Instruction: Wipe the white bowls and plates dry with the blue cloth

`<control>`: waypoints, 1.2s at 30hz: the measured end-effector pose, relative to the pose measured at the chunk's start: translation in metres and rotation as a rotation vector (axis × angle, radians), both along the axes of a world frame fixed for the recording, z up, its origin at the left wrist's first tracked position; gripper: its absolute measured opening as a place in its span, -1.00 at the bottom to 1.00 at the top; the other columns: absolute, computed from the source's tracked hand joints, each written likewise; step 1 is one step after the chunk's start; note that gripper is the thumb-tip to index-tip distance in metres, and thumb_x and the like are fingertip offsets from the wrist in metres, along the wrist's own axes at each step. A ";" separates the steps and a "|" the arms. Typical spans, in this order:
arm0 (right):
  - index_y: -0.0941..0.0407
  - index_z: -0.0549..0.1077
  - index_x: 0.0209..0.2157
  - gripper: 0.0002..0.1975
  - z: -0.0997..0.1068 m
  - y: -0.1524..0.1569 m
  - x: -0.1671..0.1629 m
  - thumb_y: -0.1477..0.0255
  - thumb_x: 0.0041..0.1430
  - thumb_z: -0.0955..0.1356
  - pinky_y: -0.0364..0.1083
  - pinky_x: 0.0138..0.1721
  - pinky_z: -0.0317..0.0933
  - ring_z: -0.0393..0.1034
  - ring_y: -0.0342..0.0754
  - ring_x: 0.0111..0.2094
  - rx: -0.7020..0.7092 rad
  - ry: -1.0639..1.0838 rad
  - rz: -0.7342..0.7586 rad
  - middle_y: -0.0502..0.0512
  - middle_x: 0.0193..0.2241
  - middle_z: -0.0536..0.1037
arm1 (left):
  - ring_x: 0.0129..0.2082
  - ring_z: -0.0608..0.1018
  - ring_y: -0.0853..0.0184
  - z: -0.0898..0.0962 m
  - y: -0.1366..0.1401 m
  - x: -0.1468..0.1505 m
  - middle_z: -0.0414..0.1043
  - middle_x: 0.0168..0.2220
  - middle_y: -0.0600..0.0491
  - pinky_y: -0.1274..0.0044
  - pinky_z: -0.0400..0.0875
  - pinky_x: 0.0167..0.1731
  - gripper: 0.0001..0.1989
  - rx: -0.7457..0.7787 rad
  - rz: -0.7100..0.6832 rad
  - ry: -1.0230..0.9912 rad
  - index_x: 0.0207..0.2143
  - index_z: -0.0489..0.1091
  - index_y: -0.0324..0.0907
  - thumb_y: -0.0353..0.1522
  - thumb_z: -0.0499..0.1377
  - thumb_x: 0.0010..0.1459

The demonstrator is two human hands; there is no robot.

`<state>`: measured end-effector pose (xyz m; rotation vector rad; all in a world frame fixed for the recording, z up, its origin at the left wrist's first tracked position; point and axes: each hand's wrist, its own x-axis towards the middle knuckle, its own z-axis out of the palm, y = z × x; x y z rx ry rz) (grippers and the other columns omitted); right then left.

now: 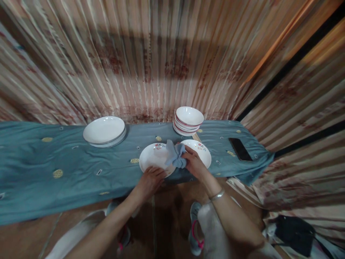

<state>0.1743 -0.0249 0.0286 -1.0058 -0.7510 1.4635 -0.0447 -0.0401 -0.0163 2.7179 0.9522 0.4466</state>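
Note:
My left hand [154, 177] is at the near rim of a white plate [151, 158] with a small floral print, its fingers over the rim and its thumb hidden. In my right hand [193, 161] a light blue cloth [175, 154] is bunched between the fingers, just above the right side of that plate. The cloth covers part of the plate's rim. Close behind my right hand lies a second white plate [202, 154] with a floral print, partly covered by the hand.
A stack of white plates [104, 130] stands at the back left. Several stacked bowls [189, 117] with reddish rims are at the back. A dark phone [240, 149] lies on the right. A blue-green cloth [78, 176] covers the table; curtains [161, 72] hang behind. A black bag [295, 233] is at lower right.

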 end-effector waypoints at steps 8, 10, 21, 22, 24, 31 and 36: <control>0.10 0.49 -0.42 -0.80 0.012 0.005 0.003 0.45 -0.22 0.40 -0.18 -0.46 0.28 0.37 -0.15 -0.52 0.023 0.115 0.099 -0.08 -0.54 0.51 | -0.03 0.57 0.25 0.002 0.004 0.002 0.59 -0.09 -0.09 0.39 0.44 0.01 -0.72 0.031 0.000 -0.128 -0.11 0.51 -0.21 -0.50 0.04 0.26; 0.10 0.50 -0.40 -0.78 0.016 0.005 0.003 0.39 -0.21 0.39 -0.13 -0.38 0.34 0.45 -0.07 -0.44 0.035 0.112 0.124 -0.03 -0.50 0.55 | -0.09 0.60 0.24 0.006 0.007 0.000 0.60 -0.13 -0.10 0.38 0.46 -0.03 -0.72 -0.010 0.061 -0.255 -0.14 0.53 -0.20 -0.45 0.02 0.28; 0.06 0.58 -0.20 -0.63 0.009 0.014 -0.031 0.27 -0.12 0.46 -0.13 -0.31 0.33 0.48 -0.04 -0.29 0.165 -0.182 -0.086 0.01 -0.28 0.64 | -0.60 0.41 0.39 0.064 0.021 -0.006 0.45 -0.63 0.14 0.58 0.26 -0.53 -0.84 -0.769 0.625 -1.304 -0.54 0.56 -0.20 -0.29 0.40 -0.17; 0.05 0.57 -0.16 -0.62 0.009 0.016 -0.034 0.25 -0.07 0.45 -0.10 -0.23 0.35 0.48 -0.02 -0.22 0.209 -0.211 -0.117 0.02 -0.22 0.63 | -0.62 0.39 0.41 0.065 0.020 -0.005 0.46 -0.62 0.13 0.59 0.24 -0.55 -0.80 -0.817 0.629 -1.355 -0.53 0.56 -0.21 -0.27 0.42 -0.20; 0.05 0.55 -0.09 -0.63 0.011 0.018 -0.041 0.23 0.05 0.40 -0.03 -0.06 0.34 0.46 0.02 -0.10 0.298 -0.305 -0.169 0.05 -0.13 0.61 | -0.61 0.41 0.42 0.067 0.018 -0.002 0.50 -0.59 0.10 0.59 0.26 -0.55 -0.72 -0.888 0.626 -1.426 -0.50 0.57 -0.23 -0.23 0.44 -0.26; 0.12 0.19 0.29 -0.51 0.011 0.002 -0.087 0.38 0.36 0.16 0.12 0.34 -0.08 -0.09 0.05 0.38 0.810 -1.046 -0.144 0.21 0.34 0.12 | -0.46 0.56 0.30 0.071 0.017 -0.001 0.57 -0.50 0.00 0.51 0.40 -0.40 -0.64 -1.071 0.574 -1.586 -0.45 0.56 -0.26 -0.25 0.48 -0.33; 0.06 0.19 0.29 -0.51 0.005 0.000 -0.109 0.46 0.35 0.17 0.21 0.32 -0.14 -0.18 0.09 0.40 0.924 -1.447 -0.054 0.17 0.33 0.19 | -0.49 0.56 0.33 0.069 0.024 -0.009 0.52 -0.58 0.09 0.51 0.44 -0.37 -0.70 -1.066 0.581 -1.632 -0.51 0.52 -0.22 -0.33 0.47 -0.37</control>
